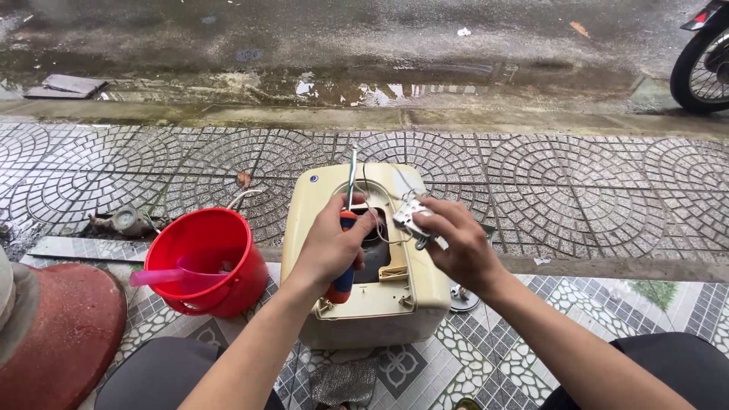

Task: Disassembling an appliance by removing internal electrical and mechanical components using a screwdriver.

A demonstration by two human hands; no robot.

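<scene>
Wet street up top, patterned paving below it, then the tiled floor (pixel 425 357) where I'm crouched. Cream water heater (pixel 364 304) lies on that floor right in front of me, open access port facing up. Everything below is placed relative to the heater.

My left hand (pixel 330 247) is over the heater's port, fingers closed round a screwdriver (pixel 345 250) with a red and blue handle; its shaft sticks up and away from me, past the heater's top edge. My right hand (pixel 456 247) is over the heater's right edge, fingertips pinched on a small white metal part (pixel 410 216) with thin wires (pixel 380 201) looping from it back to the port. Can't tell exactly what the part is.

Left of the heater, just beside it: red bucket (pixel 205 262) with a pink scoop (pixel 171 275) inside. Further left, a red domed thing at frame edge, partly cut off. Beyond the bucket, a greyish fitting on the paving, too small to identify. Small metal piece (pixel 462 298) on the floor at the heater's right side. Motorbike wheel (pixel 702 72) far up right of the heater, on the street.
</scene>
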